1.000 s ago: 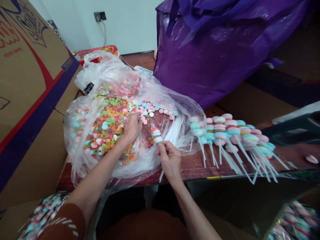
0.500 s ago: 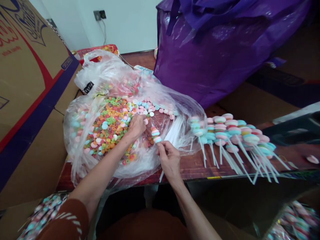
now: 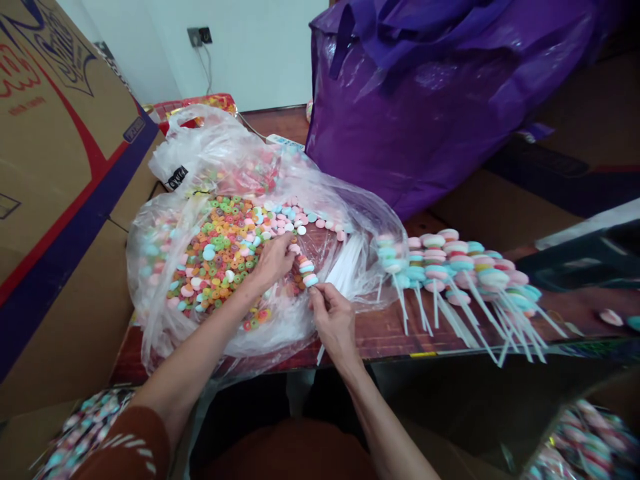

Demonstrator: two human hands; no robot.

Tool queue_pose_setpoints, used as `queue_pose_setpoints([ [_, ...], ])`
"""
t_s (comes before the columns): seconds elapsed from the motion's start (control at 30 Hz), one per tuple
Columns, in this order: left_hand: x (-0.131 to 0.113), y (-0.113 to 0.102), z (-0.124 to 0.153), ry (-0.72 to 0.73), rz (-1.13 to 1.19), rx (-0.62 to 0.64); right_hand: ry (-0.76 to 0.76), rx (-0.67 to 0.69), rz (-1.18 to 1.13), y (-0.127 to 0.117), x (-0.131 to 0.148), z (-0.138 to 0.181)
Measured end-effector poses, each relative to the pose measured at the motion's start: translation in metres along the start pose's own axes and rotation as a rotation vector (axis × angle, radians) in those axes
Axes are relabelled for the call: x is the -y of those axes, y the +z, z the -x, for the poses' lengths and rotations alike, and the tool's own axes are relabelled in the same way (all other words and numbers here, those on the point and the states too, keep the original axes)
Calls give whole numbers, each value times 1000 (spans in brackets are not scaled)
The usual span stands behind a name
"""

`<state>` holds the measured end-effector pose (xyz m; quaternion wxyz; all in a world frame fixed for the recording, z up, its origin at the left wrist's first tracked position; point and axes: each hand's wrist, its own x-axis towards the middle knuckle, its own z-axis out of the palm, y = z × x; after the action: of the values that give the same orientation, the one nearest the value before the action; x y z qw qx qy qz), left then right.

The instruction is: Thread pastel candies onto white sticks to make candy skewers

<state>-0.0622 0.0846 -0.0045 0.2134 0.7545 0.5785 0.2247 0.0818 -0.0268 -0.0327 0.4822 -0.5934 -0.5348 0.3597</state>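
Note:
My right hand (image 3: 334,320) pinches the white stick of a marshmallow skewer (image 3: 307,271), on which pink, orange, white and blue pieces are stacked. Its stick is mostly hidden by the fingers. My left hand (image 3: 274,263) has thumb and fingertips closed on a small pink marshmallow (image 3: 295,249), right at the skewer's top end. Whether the stick has entered that piece I cannot tell. Under and beside my left hand, ring gummies (image 3: 225,233) and loose marshmallows (image 3: 300,218) lie on an opened clear plastic bag (image 3: 270,337). Loose white sticks (image 3: 343,267) lie right of the skewer.
Several finished marshmallow skewers (image 3: 463,263) lie at the right of the wooden table (image 3: 385,343). A big purple bag (image 3: 425,127) stands behind. A cardboard box (image 3: 60,173) rises on the left. Below the table edge, wrapped candies (image 3: 580,443) fill a container at the lower right.
My left hand has brought the pink marshmallow down to the top of the skewer. My right hand still holds the stick, nearly in place. The view has shifted slightly.

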Motion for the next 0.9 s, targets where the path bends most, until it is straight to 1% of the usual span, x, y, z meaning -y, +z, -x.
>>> queue_pose_setpoints([
  [0.1, 7, 0, 1, -73, 244, -19, 1, 18, -9, 0, 0, 0],
  [0.17, 10, 0, 2, -90, 363, -18, 0, 28, -7, 1, -1, 0],
  [0.27, 11, 0, 4, -102, 469, -23, 1, 34, 5, 1, -1, 1],
  [0.37, 12, 2, 5, -100, 515, -43, -4, 29, 27, 1, -2, 0],
  [0.57, 11, 7, 9, -82, 482, -68, -18, 14, 97, 2, -2, -2],
  [0.63, 8, 8, 12, -83, 427, -94, -6, 12, 104, 2, -2, -3],
  [0.73, 1, 6, 17, -71, 281, -129, 6, 22, 88, 2, -3, -4],
  [0.8, -4, 3, 20, -49, 192, -119, 1, 33, 76, 2, -3, -4],
  [0.9, -7, 0, 22, -21, 156, -66, -12, 35, 65, 2, -3, -4],
])
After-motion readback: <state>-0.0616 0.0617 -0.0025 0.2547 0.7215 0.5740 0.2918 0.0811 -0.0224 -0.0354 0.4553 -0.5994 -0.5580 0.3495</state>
